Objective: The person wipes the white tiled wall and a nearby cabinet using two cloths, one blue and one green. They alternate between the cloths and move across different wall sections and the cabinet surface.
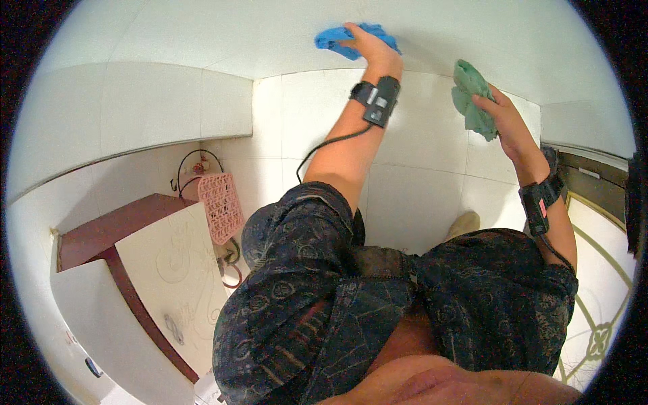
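Note:
My left hand (372, 49) reaches far forward with a blue cloth (331, 39) bunched in its fingers. That cloth lies against a smooth pale surface (243, 33), and my palm partly hides it. Lower and to the right, my right hand (502, 115) grips a crumpled green cloth (468, 93) between thumb and fingers. The green cloth hangs in front of the white tiles and appears apart from the pale surface. Each forearm carries a strapped black device, one on the left wrist (382, 101) and one on the right (536, 207), with a black cable.
On the left stands a white and maroon cabinet (167, 263) with scribbles on its panel. Beside it hangs a pink openwork plastic basket (221, 207), near a black cable loop. White tiles (415, 202) and a beige shoe (464, 224) lie below. A patterned panel (592, 283) borders the right.

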`<state>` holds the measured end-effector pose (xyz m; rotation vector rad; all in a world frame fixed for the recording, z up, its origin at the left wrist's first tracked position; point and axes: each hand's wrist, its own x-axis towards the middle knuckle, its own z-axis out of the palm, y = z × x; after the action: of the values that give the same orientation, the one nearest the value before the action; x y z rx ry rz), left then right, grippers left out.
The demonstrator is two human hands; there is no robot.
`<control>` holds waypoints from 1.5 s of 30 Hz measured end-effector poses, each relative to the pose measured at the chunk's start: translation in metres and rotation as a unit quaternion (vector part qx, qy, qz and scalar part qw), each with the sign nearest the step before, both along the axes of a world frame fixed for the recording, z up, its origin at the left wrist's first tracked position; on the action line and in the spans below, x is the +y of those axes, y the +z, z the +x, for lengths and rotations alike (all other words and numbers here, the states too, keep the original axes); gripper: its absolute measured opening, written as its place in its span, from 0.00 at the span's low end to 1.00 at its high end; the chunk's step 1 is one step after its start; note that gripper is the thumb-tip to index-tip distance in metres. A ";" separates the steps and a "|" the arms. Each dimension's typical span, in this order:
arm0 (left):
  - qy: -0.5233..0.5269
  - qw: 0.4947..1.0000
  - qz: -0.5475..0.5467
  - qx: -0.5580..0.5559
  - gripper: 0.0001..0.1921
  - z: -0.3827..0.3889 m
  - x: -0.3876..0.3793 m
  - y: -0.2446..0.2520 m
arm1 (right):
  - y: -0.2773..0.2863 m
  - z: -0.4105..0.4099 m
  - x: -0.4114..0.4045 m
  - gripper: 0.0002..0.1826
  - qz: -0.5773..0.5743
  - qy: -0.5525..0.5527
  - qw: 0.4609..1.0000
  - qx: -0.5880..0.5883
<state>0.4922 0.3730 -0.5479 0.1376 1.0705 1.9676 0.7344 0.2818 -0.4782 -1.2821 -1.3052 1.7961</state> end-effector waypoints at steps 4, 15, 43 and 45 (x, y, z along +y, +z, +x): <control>-0.030 0.995 0.017 0.098 0.42 0.034 -0.010 0.003 | 0.003 0.006 -0.002 0.23 0.010 -0.006 1.000 -0.016; 0.309 0.552 0.062 0.772 0.42 -0.051 0.030 0.120 | 0.012 0.018 0.009 0.24 0.016 -0.026 0.998 0.061; 0.136 0.229 0.142 0.953 0.32 -0.032 -0.009 0.242 | 0.034 -0.004 0.031 0.17 -0.018 -0.189 0.917 0.350; 0.072 0.166 0.089 0.979 0.34 -0.013 -0.013 0.237 | 0.042 -0.006 0.031 0.16 -0.013 -0.210 0.906 0.367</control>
<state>0.4796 0.3599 -0.3104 3.4579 1.8807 0.6403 0.7285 0.3127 -0.4364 -0.6891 -0.5346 1.7143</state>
